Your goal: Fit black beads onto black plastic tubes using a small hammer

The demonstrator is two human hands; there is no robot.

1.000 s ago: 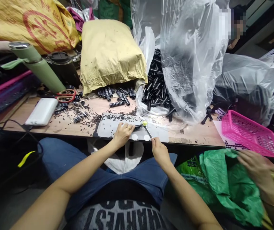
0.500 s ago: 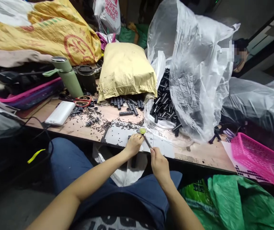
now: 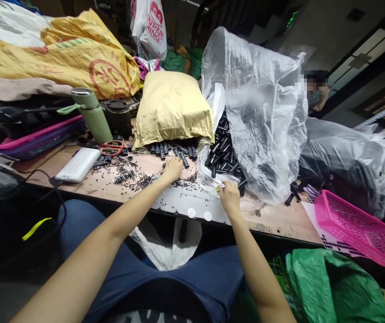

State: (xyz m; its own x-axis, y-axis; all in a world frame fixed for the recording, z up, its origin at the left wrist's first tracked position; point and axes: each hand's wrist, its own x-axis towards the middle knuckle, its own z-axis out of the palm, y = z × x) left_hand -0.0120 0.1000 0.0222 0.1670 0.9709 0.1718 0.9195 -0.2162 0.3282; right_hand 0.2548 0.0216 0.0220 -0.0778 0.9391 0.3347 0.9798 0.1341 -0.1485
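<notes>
My left hand (image 3: 173,169) reaches to the black tubes with rows of white dots (image 3: 185,158) in front of the yellow paper sack (image 3: 174,110). Its fingers are curled, and what they grip is hidden. My right hand (image 3: 230,196) is closed beside the mouth of a clear plastic bag (image 3: 263,112), pinching a small tool whose yellow-green end (image 3: 218,189) barely shows. Plain black tubes (image 3: 222,150) fill the bag's mouth. Below both hands lies a pale grey mat (image 3: 175,202) sprinkled with tiny black bits, with two white discs (image 3: 191,213) at its front edge.
To the left are a white power bank (image 3: 78,165), red-handled scissors (image 3: 111,148), a green flask (image 3: 94,116) and a dark cup (image 3: 118,117). A pink basket (image 3: 357,229) sits at the right edge. Green sacking (image 3: 337,282) is below. Another person (image 3: 317,92) is behind.
My left hand has left the tool over the mat and moved forward and left to the dotted tubes. My right hand has shifted forward and right, towards the bag. The view has tilted slightly.
</notes>
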